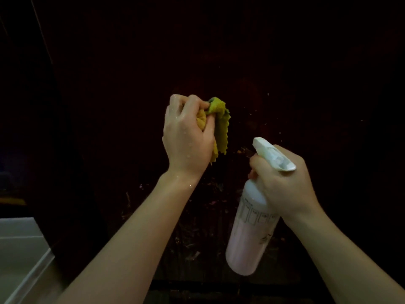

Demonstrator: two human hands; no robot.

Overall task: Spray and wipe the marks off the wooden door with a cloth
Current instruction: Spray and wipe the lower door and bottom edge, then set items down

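Note:
A dark wooden door (241, 62) fills the view, very dimly lit. Pale scuffs and marks (197, 227) show on its lower part, with small droplets near the middle. My left hand (188, 137) grips a bunched yellow-green cloth (220, 121) held up against or just in front of the door; a zigzag edge of the cloth hangs down. My right hand (282, 183) grips the neck of a white spray bottle (249, 229) holding pink liquid, its nozzle pointing up-left toward the door. Water drops speckle my left hand and wrist.
A pale grey ledge or step (19, 249) lies at the lower left beside the door's edge. A dark vertical edge or frame (41, 40) runs down the upper left. The rest is too dark to make out.

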